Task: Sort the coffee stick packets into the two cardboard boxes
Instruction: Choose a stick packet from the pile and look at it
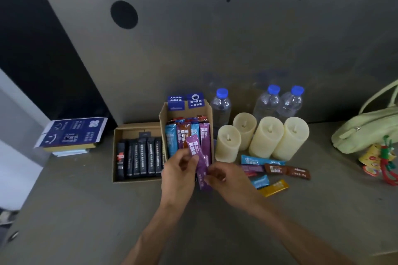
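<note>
Pinching the purple packet (202, 166), left hand (178, 176) fingers hold its upper part, right hand (226, 179) fingers its lower end.

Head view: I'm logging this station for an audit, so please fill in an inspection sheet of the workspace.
Surface: grey table, bearing everything below.
Job's things: low box holds black packets; tall box holds coloured packets; loose packets lie in front of the candles.
Clutter: four candles, three bottles, green bag, booklet stack.
Grippers: left hand and right hand both pinch one purple packet.
Cables: nothing seen.
Surroundings: grey panel with holes behind.
</note>
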Motion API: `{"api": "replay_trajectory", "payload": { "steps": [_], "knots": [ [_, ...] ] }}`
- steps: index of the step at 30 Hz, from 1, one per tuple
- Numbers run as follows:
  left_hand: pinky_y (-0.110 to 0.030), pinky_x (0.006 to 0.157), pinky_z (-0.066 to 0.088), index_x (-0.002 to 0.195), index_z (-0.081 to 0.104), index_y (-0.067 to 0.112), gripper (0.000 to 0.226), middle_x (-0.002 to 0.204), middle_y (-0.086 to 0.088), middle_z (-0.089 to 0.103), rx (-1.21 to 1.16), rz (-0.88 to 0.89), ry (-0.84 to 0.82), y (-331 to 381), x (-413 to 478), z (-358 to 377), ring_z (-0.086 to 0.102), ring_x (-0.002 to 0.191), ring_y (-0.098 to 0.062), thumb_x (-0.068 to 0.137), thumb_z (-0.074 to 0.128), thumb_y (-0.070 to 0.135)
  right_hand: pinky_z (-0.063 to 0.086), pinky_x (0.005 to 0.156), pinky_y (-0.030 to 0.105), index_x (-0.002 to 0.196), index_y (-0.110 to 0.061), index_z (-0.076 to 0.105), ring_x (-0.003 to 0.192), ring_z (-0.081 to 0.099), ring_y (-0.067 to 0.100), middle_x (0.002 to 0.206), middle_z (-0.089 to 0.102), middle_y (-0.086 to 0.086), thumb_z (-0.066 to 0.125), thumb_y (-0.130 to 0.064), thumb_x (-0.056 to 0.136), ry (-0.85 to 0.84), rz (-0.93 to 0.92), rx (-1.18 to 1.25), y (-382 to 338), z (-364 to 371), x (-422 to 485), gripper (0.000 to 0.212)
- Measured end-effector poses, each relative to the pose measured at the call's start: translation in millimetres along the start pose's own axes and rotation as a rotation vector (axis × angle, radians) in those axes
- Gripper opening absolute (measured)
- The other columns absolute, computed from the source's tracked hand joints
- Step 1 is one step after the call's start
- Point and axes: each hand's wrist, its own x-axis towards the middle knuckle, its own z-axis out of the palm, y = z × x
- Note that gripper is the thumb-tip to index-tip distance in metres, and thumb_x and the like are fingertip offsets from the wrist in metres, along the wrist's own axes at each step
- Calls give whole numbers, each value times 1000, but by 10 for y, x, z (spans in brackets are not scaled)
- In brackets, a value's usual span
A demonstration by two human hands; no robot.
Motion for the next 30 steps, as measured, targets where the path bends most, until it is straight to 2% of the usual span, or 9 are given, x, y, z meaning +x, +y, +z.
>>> {"api": "replay_trajectory", "payload": {
  "steps": [3,5,9,12,16,21,26,30],
  "knots": [
    [-14,69,54,96,67,24,7,88,12,71,69,18,38,24,65,-139,66,78,6,93,64,18,48,65,15,83,-22,65,75,62,-1,77,66,-11,67,-23,92,70,-25,-23,-138,136,105,9],
    [-9,65,50,99,64,24,9,87,15,67,116,22,128,27,82,-250,63,79,9,92,65,18,44,62,11,84,-19,64,72,61,-3,77,64,-12,65,-21,93,114,-9,-24,-224,226,176,10],
    [-24,61,50,94,50,22,19,84,9,60,268,27,225,-86,153,-433,60,75,-3,89,69,23,48,63,13,88,-16,65,77,63,4,86,69,-4,61,-18,95,162,54,-25,-307,400,315,8],
    [-33,63,52,97,42,22,29,89,6,58,401,-6,181,-201,259,-460,60,78,-11,88,69,32,58,76,28,90,-17,66,84,66,10,90,70,-3,59,-17,95,164,84,-51,-314,489,392,9],
    [-40,64,58,99,40,24,31,95,5,58,484,1,118,-268,342,-424,61,81,-11,89,64,40,60,78,33,92,-17,67,86,67,12,92,70,-2,57,-16,95,151,93,-107,-282,558,458,10],
    [-38,64,56,98,40,24,34,96,5,58,454,18,116,-228,440,-444,61,80,-10,88,64,48,60,79,36,93,-13,68,88,68,17,96,71,3,57,-13,95,129,108,-144,-252,582,502,12],
    [-27,60,49,100,40,23,45,93,10,54,467,47,107,-63,622,-502,58,79,-6,82,70,51,60,80,34,93,-16,68,88,69,14,96,72,1,60,-16,94,139,120,-150,-227,605,533,8],
    [-38,73,59,104,36,26,52,100,7,59,490,38,65,-5,704,-469,64,88,-10,78,76,48,59,85,30,100,-19,60,97,68,12,105,70,-1,67,-20,93,167,132,-133,-227,601,540,9]
  ]
}}
